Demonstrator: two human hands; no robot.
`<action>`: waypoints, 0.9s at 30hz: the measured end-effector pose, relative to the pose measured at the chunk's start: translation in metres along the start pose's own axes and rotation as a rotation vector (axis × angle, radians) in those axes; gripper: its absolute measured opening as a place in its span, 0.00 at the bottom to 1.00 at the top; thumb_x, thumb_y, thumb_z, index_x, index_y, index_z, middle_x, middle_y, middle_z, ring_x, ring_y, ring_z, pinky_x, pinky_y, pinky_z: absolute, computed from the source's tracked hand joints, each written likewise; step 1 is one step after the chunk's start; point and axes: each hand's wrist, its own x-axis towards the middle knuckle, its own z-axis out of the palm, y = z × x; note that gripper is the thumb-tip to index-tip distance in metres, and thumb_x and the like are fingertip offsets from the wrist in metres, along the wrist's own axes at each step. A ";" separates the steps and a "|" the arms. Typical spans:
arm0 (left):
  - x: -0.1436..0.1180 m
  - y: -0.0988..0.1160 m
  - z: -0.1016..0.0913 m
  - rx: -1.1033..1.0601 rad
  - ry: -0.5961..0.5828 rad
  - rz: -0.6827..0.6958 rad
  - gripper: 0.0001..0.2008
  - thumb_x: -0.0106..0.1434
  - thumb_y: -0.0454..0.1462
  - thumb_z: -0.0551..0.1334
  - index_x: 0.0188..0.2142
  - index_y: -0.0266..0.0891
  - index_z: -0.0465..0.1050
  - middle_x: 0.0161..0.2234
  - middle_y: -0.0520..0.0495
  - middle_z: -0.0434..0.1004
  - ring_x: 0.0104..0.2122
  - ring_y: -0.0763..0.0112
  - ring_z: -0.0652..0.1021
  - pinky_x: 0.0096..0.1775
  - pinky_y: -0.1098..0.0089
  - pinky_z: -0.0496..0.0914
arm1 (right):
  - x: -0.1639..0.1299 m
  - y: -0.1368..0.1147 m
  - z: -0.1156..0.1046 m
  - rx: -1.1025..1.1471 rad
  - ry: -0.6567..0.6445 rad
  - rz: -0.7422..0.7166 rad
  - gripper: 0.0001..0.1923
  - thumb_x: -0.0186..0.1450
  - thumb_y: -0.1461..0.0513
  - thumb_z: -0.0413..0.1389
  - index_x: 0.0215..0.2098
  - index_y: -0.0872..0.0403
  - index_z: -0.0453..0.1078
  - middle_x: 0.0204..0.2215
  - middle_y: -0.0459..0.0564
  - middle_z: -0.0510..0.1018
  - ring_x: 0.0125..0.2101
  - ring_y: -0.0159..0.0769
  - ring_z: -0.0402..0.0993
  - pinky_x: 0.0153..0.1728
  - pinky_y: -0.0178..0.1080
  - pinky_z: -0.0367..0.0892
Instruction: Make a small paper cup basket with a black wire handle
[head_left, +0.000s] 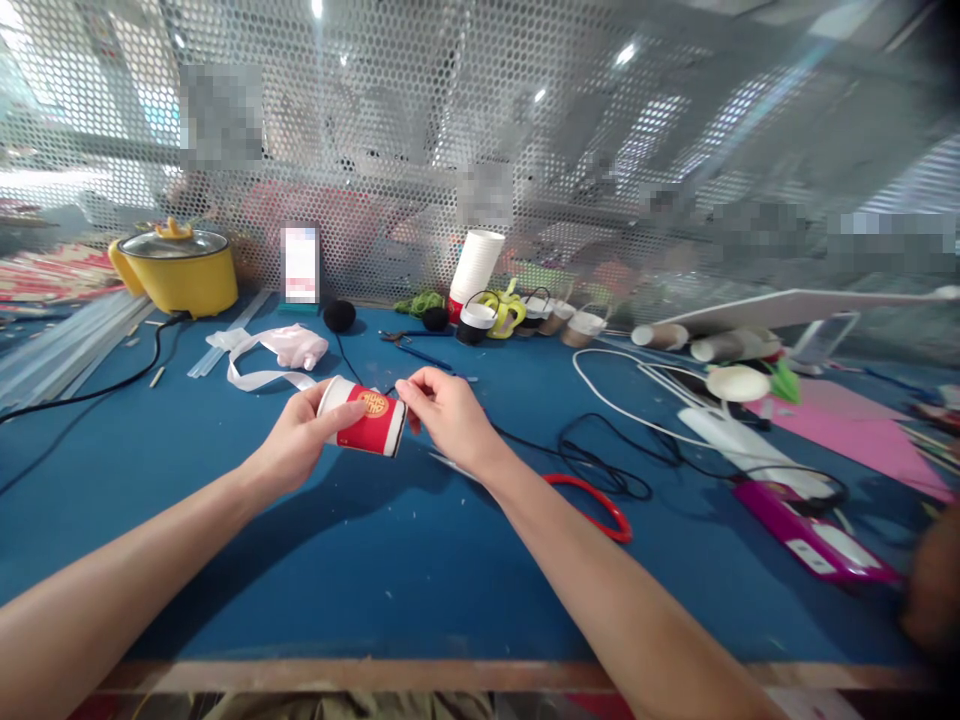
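Observation:
My left hand (304,430) is wrapped round a red and white paper cup (364,425) with a gold emblem, held on its side above the blue table. The cup's base faces right, and a dark line runs along that edge. At this end my right hand (442,410) is closed in a pinch on what looks like black yarn (345,352); the strand leads back to a black yarn ball (340,316) and partly hides behind the cup. Red-handled scissors (600,510) lie partly beneath my right forearm.
A yellow electric pot (187,280) and a lit phone (300,265) stand at the back left. Stacked paper cups (476,265) and small handled cups line the mesh. Black cables (600,460) and a purple power strip (817,535) lie right. White ribbon (262,378) lies left.

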 end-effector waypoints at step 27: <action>-0.002 -0.003 -0.003 0.317 -0.155 0.140 0.15 0.46 0.38 0.67 0.35 0.36 0.74 0.32 0.48 0.78 0.29 0.71 0.74 0.33 0.73 0.67 | -0.001 -0.004 -0.011 0.557 -0.164 0.345 0.16 0.51 0.54 0.58 0.18 0.56 0.58 0.13 0.38 0.60 0.13 0.21 0.52 0.14 0.28 0.44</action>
